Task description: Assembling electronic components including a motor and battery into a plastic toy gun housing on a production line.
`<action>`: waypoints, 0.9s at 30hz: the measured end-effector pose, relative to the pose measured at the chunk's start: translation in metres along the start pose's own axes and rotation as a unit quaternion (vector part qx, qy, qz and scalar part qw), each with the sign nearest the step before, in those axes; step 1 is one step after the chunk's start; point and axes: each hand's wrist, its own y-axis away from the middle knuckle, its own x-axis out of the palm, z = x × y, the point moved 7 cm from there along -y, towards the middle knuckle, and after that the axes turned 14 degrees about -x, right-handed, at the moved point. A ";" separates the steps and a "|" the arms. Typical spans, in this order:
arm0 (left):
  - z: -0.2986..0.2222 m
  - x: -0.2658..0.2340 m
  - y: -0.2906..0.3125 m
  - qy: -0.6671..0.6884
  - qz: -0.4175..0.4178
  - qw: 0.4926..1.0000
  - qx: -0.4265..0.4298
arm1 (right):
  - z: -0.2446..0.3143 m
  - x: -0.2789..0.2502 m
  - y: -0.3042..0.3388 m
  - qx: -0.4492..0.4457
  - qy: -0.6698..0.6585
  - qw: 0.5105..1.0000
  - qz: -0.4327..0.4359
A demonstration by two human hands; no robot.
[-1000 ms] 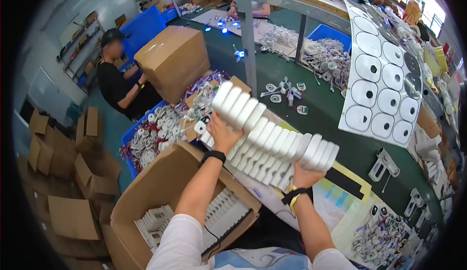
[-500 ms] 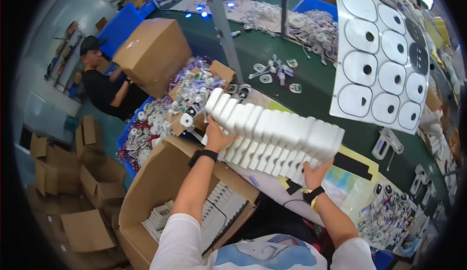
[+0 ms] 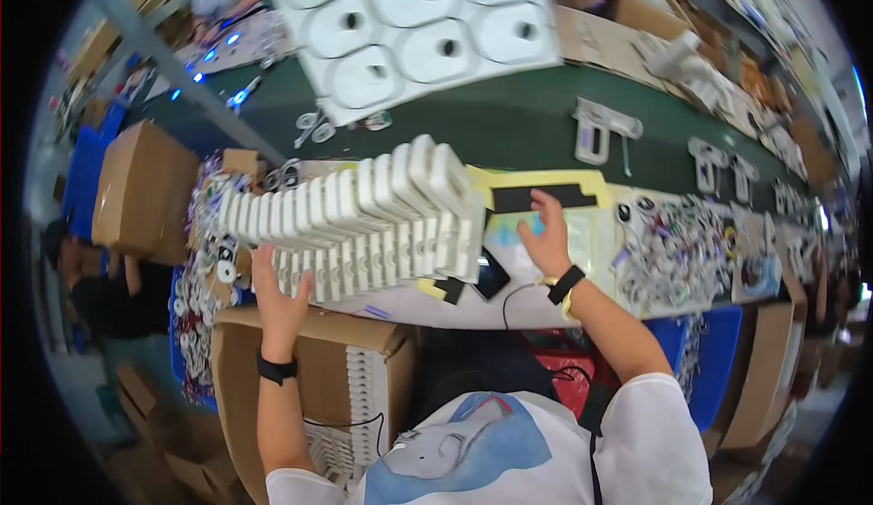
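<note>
A long row of white plastic housings (image 3: pixel 364 205), nested side by side, stands on the near edge of the bench in front of me. My left hand (image 3: pixel 280 303) is at the row's left end, thumb and fingers apart; I cannot tell whether it touches the housings. Off the row's right end, my right hand (image 3: pixel 549 243) is raised with spread fingers and holds nothing. Close by it are a yellow-edged sheet (image 3: pixel 582 187) with a black strip and a dark flat object (image 3: pixel 492 275), partly hidden by the row.
Below my left forearm, a cardboard box (image 3: pixel 323 373) contains more white housings (image 3: pixel 364 387). A pile of small wired parts (image 3: pixel 673 250) lies right. A hanging white panel (image 3: pixel 409 28) overhangs the green belt (image 3: pixel 518 110). A person (image 3: pixel 109 291) stands left by a large carton (image 3: pixel 144 191).
My view has swung right. The row of housings, held between both hands before, now rests on the bench. My right hand has let go and moved away; my left hand's fingers have loosened.
</note>
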 end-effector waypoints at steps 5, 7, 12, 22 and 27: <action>-0.151 0.063 0.087 0.149 0.208 0.951 0.172 | 0.028 -0.086 -0.012 0.081 -0.172 0.964 -0.184; -0.210 0.090 0.135 0.200 0.317 0.903 0.209 | 0.055 -0.101 -0.010 0.118 -0.254 0.936 -0.215; -0.289 0.128 0.211 0.301 0.435 0.827 0.189 | 0.121 -0.140 0.009 0.015 -0.347 0.891 -0.292; -0.342 0.171 0.257 0.470 0.670 0.574 0.000 | 0.155 -0.199 0.028 0.053 -0.623 0.733 -0.269; -0.425 0.182 0.233 0.796 0.458 0.377 0.124 | 0.179 -0.214 0.006 -0.054 -0.822 0.565 -0.049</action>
